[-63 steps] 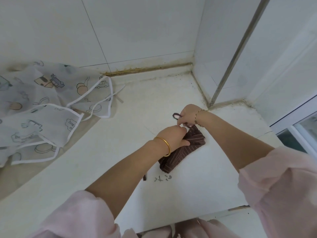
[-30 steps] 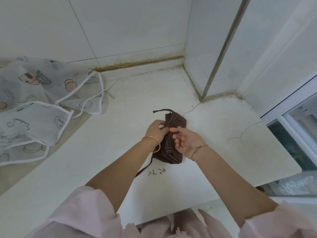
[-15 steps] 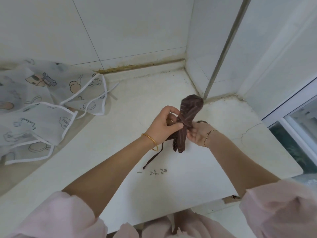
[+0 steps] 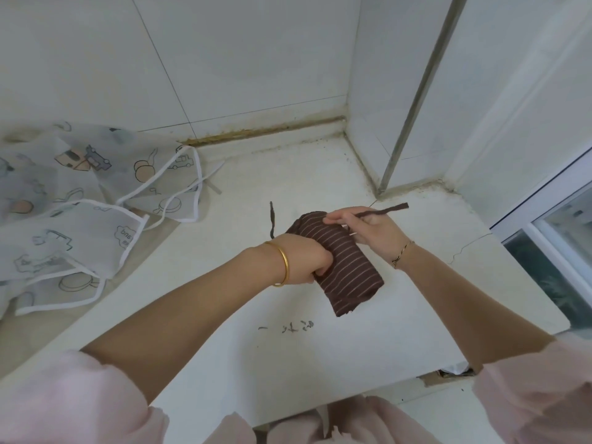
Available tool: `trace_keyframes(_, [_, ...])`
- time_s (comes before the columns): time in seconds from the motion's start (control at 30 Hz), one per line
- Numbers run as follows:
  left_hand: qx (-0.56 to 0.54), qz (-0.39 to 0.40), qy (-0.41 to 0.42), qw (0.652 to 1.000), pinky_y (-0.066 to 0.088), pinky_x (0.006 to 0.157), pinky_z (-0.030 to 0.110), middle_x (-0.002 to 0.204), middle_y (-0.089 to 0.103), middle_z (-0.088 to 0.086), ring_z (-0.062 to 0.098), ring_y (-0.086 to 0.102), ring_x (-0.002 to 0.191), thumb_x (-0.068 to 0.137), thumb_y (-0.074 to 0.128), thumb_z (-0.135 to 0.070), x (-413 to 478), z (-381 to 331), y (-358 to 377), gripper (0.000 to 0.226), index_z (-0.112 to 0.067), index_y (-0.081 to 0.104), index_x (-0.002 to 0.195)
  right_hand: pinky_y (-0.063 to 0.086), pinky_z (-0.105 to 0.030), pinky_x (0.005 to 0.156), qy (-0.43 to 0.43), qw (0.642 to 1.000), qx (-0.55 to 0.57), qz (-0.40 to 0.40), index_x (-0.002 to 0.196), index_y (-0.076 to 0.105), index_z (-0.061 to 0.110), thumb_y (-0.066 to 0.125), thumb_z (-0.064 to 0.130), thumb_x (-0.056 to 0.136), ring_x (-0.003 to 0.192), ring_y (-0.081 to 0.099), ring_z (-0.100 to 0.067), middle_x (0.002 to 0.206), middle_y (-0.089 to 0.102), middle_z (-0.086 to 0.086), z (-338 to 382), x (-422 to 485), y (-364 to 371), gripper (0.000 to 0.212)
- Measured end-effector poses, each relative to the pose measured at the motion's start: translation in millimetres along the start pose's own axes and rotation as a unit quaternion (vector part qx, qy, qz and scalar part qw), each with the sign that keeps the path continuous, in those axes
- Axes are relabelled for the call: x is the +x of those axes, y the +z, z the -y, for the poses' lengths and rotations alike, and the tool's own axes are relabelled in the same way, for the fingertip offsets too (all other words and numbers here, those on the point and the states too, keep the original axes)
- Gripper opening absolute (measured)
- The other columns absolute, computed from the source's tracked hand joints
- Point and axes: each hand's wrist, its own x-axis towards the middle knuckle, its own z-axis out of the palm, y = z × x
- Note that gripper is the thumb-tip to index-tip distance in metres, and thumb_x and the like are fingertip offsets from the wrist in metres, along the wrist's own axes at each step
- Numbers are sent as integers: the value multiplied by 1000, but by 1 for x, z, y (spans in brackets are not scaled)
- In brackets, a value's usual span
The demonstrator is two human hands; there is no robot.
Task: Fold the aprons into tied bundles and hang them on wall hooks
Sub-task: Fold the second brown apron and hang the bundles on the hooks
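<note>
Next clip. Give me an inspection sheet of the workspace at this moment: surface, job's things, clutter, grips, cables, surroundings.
Surface: white counter, with a crack at the right and dark marks near the front.
Job's things: brown striped bundle, rolled; one strap pulled out to the right, a second strap end sticking up; printed aprons spread unfolded at the left.
Clutter: nothing seen.
Grips: left hand grips the bundle; right hand pinches the strap.
Cables: nothing seen.
Surroundings: tiled wall; window at the right; no hooks in view.
</note>
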Motion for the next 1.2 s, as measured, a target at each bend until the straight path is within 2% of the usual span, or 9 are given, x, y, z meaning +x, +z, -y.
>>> trace_keyframes(0.23, [38,152,-127,980,41,67,27,85,56,-2,16,52,78,94,52,-30,-2,4,-14,20,-15,63,87,53,-24,86,-2,1000,1,24,114,62,5,44,12,98,106,62,-5,114,66,-6,-17,-6,9,25])
trace_keyframes(0.43, [-267,71,-106,955,42,69,23,77,58,-1,11,51,69,91,55,-36,-6,10,-28,31,-19,65,67,53,-20,71,11,997,-75,18,110,66,13,46,15,98,97,62,-7,107,68,3,-23,-7,17,23])
trace_keyframes(0.57, [-543,-42,-73,836,47,75,9,82,67,-8,-6,59,76,93,57,-20,2,-1,-4,24,-18,71,74,52,-21,70,53,998,-34,-7,100,66,16,47,19,98,78,62,-6,82,68,4,-20,-9,29,20])
trace_keyframes(0.7, [-699,-78,-55,708,49,96,28,95,70,3,13,66,97,93,52,-2,11,-8,27,19,-9,69,91,53,-26,63,129,985,117,-12,96,67,11,45,23,99,64,61,-11,58,63,7,-15,-11,35,24])
trace_keyframes(0.83, [-744,-120,-94,650,49,94,36,96,62,8,23,65,91,80,45,16,17,-8,40,36,-2,63,106,58,-35,62,144,962,225,-58,106,60,0,45,19,99,65,61,-20,77,61,-7,-20,-14,29,25])
trace_keyframes(0.93, [-684,-138,-120,707,48,97,31,103,62,7,22,64,99,68,61,-1,25,-11,46,50,-7,60,118,60,-34,68,150,964,186,-113,98,62,-2,49,14,96,66,64,-21,77,55,-11,-22,-16,24,21])
trace_keyframes(1.03, [-592,-179,-137,773,48,88,27,95,61,4,17,61,90,77,67,-2,40,-22,44,31,-10,62,106,58,-34,73,90,989,-69,-97,90,64,-5,45,19,97,69,64,-26,77,59,-14,-15,-19,21,31])
trace_keyframes(1.13, [-509,-217,-129,823,50,76,35,73,59,3,17,57,71,80,62,-2,52,-31,39,10,-11,57,80,50,-37,76,12,902,-424,-82,93,64,4,36,33,100,79,55,-24,93,50,-8,-5,-23,20,41])
trace_keyframes(1.2, [-512,-220,-133,820,49,66,26,63,59,0,8,57,58,85,56,-5,56,-34,38,15,-19,55,78,42,-31,72,-15,860,-503,-83,92,62,7,35,38,100,82,45,-16,94,42,-2,1,-21,17,41])
